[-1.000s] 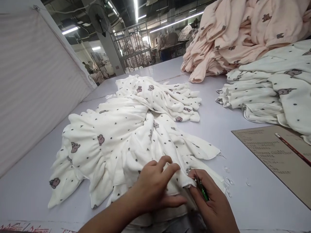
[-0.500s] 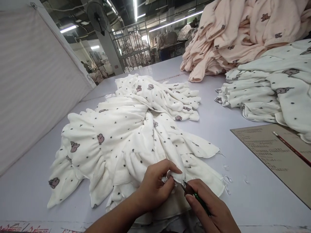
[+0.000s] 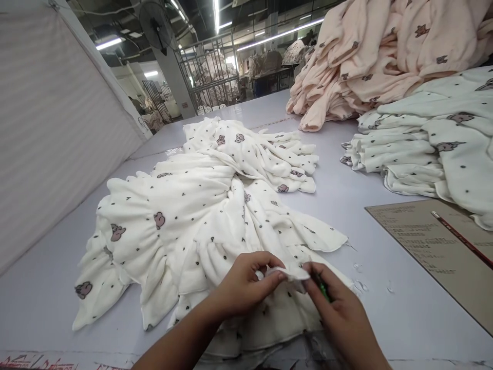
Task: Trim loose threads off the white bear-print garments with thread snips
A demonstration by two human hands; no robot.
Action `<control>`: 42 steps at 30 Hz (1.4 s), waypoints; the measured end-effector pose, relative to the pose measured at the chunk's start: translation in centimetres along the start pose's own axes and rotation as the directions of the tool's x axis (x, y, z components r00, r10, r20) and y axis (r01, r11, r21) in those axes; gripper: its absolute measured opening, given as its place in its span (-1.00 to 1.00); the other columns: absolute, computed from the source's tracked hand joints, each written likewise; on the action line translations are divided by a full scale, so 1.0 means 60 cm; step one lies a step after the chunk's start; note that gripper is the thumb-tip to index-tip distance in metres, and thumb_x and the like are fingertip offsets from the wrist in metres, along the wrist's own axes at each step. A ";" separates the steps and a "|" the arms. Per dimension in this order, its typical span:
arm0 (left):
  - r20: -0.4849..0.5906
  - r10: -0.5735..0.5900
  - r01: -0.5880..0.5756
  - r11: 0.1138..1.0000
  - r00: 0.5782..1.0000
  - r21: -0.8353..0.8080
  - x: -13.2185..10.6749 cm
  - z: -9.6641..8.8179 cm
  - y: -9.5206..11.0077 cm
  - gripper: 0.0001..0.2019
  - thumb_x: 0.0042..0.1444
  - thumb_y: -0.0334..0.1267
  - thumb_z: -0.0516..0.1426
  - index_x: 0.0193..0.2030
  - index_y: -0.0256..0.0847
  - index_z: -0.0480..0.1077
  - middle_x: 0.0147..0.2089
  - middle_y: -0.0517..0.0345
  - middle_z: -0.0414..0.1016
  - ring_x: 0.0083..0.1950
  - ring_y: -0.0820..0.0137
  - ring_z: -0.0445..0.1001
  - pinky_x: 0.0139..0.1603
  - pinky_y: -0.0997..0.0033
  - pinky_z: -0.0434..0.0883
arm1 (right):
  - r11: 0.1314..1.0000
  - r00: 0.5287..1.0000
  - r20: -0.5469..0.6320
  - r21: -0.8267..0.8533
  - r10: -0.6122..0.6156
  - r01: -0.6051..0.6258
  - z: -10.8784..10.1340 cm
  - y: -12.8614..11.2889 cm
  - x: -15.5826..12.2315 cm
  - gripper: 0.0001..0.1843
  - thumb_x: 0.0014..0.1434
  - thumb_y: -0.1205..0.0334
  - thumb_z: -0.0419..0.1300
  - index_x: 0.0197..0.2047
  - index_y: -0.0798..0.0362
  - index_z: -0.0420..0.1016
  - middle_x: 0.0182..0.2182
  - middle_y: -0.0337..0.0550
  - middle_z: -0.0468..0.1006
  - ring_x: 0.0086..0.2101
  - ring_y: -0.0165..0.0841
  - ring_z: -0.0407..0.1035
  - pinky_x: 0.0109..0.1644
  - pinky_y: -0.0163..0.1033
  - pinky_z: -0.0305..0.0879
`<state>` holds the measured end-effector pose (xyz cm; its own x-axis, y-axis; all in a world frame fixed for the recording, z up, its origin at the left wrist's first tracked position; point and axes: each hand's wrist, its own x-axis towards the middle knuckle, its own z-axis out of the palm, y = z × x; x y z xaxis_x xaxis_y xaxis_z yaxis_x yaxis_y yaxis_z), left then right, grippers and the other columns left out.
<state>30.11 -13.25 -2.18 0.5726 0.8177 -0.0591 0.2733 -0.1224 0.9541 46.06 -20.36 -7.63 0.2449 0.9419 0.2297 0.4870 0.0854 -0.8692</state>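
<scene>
A white fleece garment (image 3: 181, 205) with small dark marks and mauve animal prints lies gathered in front of me. My left hand (image 3: 250, 282) pinches an edge of its fabric between thumb and fingers. At the right end of that same edge, my right hand (image 3: 333, 298) grips the cloth with thumb and forefinger. A small tool with a green handle (image 3: 322, 289) is tucked inside my right hand, mostly hidden by the fingers; its kind does not show here. Between the two hands the fabric edge is stretched taut.
Pink printed garments (image 3: 370, 56) are piled at the back right, with pale printed garments (image 3: 435, 144) in front. A brown printed card (image 3: 408, 246) with a red pencil (image 3: 462, 236) lies at right. Thread scraps (image 3: 360, 285) dot the table (image 3: 416, 318). A white sheet (image 3: 57, 118) hangs at left.
My right hand has shifted from pointing the green-handled tool at the fabric to pinching the edge, with the tool drawn into the palm. The held edge is now pulled out between both hands.
</scene>
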 end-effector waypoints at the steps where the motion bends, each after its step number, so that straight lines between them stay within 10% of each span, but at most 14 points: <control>1: 0.024 -0.028 0.029 0.999 0.999 -0.030 0.003 -0.003 0.001 -0.88 0.05 -0.27 0.13 -0.37 -0.29 0.43 -0.46 0.18 0.36 -0.41 0.46 0.25 -0.39 0.52 0.20 | 1.000 1.000 -0.012 -0.010 0.026 -0.026 -0.003 -0.002 0.006 -0.90 0.28 0.15 0.02 -0.25 -0.06 0.28 -0.46 -0.29 0.42 -0.45 -0.40 0.39 -0.43 -0.42 0.31; 12: -0.044 -0.080 0.075 0.991 0.996 -0.111 0.005 0.010 -0.003 -0.84 0.04 -0.23 0.15 -0.43 -0.30 0.36 -0.51 0.24 0.27 -0.42 0.48 0.24 -0.36 0.53 0.21 | 0.977 0.974 -0.089 -0.058 -0.210 0.206 0.003 -0.029 -0.013 -0.87 0.15 0.14 0.18 -0.25 -0.06 0.33 -0.35 -0.22 0.40 -0.35 -0.37 0.35 -0.27 -0.32 0.25; 24: -0.059 -0.087 0.080 0.990 0.994 -0.114 0.000 0.021 -0.011 -0.86 -0.01 -0.25 0.18 -0.39 -0.29 0.38 -0.44 0.19 0.33 -0.35 0.43 0.29 -0.30 0.49 0.25 | 1.000 1.000 -0.026 -0.024 0.018 -0.018 -0.023 -0.033 -0.010 -0.84 0.21 0.05 0.08 -0.29 -0.07 0.29 -0.43 -0.28 0.42 -0.42 -0.40 0.37 -0.49 -0.44 0.26; 30: -0.092 -0.073 0.062 0.991 0.993 -0.119 0.003 0.025 -0.017 -0.86 0.02 -0.24 0.16 -0.36 -0.29 0.38 -0.41 0.15 0.38 -0.31 0.41 0.32 -0.23 0.45 0.28 | 1.000 0.978 0.209 0.028 -0.010 0.004 -0.018 -0.021 -0.028 -0.78 0.26 0.08 0.01 -0.38 -0.06 0.31 -0.51 -0.34 0.40 -0.49 -0.43 0.36 -0.43 -0.42 0.29; 38: -0.115 -0.025 0.025 1.000 0.993 -0.005 -0.005 0.040 -0.016 -0.92 0.03 -0.31 0.14 -0.36 -0.29 0.40 -0.39 0.16 0.43 -0.29 0.41 0.37 -0.22 0.49 0.32 | 0.999 0.995 0.097 0.009 0.039 -0.040 0.003 -0.025 -0.023 -0.70 0.27 0.01 -0.02 -0.45 -0.05 0.24 -0.47 -0.29 0.39 -0.55 -0.42 0.27 -0.50 -0.37 0.21; 42: -0.080 0.129 -0.093 0.932 0.988 0.350 -0.010 0.005 -0.019 -0.83 0.01 -0.16 0.17 -0.40 -0.24 0.43 -0.46 0.22 0.49 -0.41 0.48 0.44 -0.39 0.59 0.39 | 0.999 0.994 0.100 0.000 0.051 -0.051 -0.003 -0.025 -0.023 -0.66 0.26 0.00 -0.02 -0.50 -0.05 0.24 -0.53 -0.33 0.37 -0.56 -0.44 0.29 -0.52 -0.41 0.22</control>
<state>29.67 -13.77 -3.29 0.5394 0.8374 0.0883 0.4718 -0.3874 0.7920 45.14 -21.83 -6.53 0.1846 0.9728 0.1400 0.4739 0.0367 -0.8798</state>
